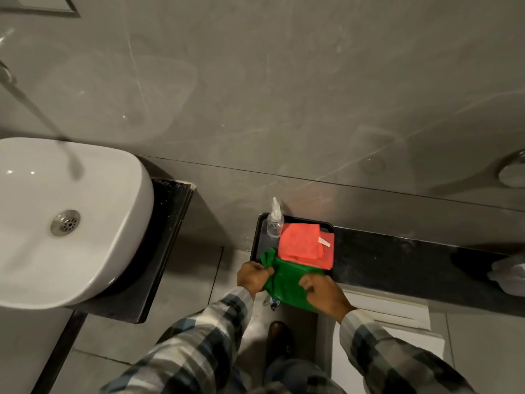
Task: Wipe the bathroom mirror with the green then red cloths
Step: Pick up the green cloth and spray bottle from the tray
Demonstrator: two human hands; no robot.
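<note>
Your left hand (252, 275) pinching the green cloth (287, 282) at its bunched corner, your right hand (326, 294) gripping its other side, red cloth (302, 244) folded on black tray (257, 237), spray bottle (275, 220) beside it

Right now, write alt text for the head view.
Both hands, left and right, grip a green cloth at the near edge of a black tray holding a folded red cloth and a spray bottle. A white sink sits left.
</note>
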